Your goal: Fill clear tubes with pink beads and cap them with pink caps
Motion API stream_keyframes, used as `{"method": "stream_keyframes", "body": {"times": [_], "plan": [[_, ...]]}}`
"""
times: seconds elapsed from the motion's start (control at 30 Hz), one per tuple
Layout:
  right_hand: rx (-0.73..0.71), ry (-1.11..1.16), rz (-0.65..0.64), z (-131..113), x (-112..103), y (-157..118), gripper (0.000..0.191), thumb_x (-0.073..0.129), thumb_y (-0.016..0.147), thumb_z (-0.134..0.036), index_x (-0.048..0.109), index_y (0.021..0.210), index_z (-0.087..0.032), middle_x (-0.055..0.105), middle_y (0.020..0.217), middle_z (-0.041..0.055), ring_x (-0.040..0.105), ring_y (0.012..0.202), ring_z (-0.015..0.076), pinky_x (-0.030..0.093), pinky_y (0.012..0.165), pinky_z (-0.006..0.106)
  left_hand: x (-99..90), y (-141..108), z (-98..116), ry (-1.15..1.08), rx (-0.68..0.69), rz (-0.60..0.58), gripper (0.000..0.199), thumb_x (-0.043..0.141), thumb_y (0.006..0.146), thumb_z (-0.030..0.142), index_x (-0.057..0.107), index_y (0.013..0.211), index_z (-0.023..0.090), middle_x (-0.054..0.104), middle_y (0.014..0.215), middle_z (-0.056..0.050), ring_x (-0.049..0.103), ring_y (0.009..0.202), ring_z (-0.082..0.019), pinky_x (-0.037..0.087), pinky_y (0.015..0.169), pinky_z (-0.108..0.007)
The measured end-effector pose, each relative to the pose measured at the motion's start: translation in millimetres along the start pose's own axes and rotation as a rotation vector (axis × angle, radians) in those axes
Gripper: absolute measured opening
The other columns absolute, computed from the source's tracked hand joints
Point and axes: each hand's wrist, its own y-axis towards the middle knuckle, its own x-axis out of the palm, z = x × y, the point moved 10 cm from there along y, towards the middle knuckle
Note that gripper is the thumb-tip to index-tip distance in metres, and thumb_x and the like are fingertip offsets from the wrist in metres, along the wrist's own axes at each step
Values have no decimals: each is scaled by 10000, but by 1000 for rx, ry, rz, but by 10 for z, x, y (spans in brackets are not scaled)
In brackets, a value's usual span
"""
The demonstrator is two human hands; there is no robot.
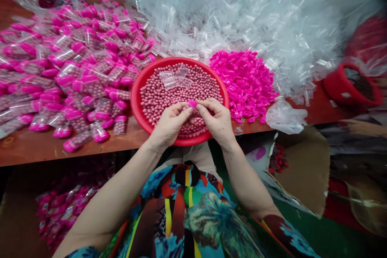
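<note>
Above a red basin (135,105) of small pink balls (157,102), my two hands meet at the fingertips. Between them is a pink cap (192,104), pinched from the left by my left hand (172,123) and from the right by my right hand (215,120). Whether the cap sits on a container is hidden by my fingers. Clear plastic containers (169,80) lie on top of the balls near the basin's far side. To the right of the basin rises a heap of loose pink caps (244,82).
Filled pink-capped containers (69,68) cover the left of the brown table (121,145). Clear empty containers (236,20) are piled behind. A crumpled plastic bag (286,116) and a red bucket (347,88) stand right. Below are an open carton (305,169) and pink packages (66,205).
</note>
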Motion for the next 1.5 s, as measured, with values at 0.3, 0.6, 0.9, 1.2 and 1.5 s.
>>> {"method": "stream_keyframes", "body": {"times": [0.3,0.6,0.9,1.2,1.5], "plan": [[-14,-101,147,-67,93,-132,164,601,983,-237,764,976,-223,721,948,41,692,930,186,580,876,351,-25,-31,63,59,76,88,272,829,810,377,736,887,134,612,715,-7,524,611,-80,416,553,-173],[-172,-142,-40,-139,72,-81,277,493,1053,-376,739,1090,-253,700,962,53,670,915,209,566,851,385,-31,-8,19,-31,-47,52,346,911,707,389,766,876,124,651,756,-24,555,617,-80,430,563,-178],[316,625,-214,172,449,273,836,156,946,-862,536,1360,-243,702,994,42,682,989,210,514,957,367,190,-106,-109,86,-209,-165,308,861,766,393,725,825,122,594,632,-10,498,537,-86,373,510,-192],[289,238,-461,180,712,231,710,280,1063,-642,346,1615,-202,709,1061,63,680,1110,195,488,1107,376,188,-98,-21,172,-112,-110,335,853,752,431,691,742,138,511,540,9,417,466,-80,293,459,-210],[352,158,-538,95,736,210,672,315,1051,-619,386,1620,-269,736,1089,50,718,1054,208,573,1023,392,145,-107,7,215,-67,-88,202,807,765,342,717,730,164,547,558,-6,451,496,-115,318,486,-243]]}}
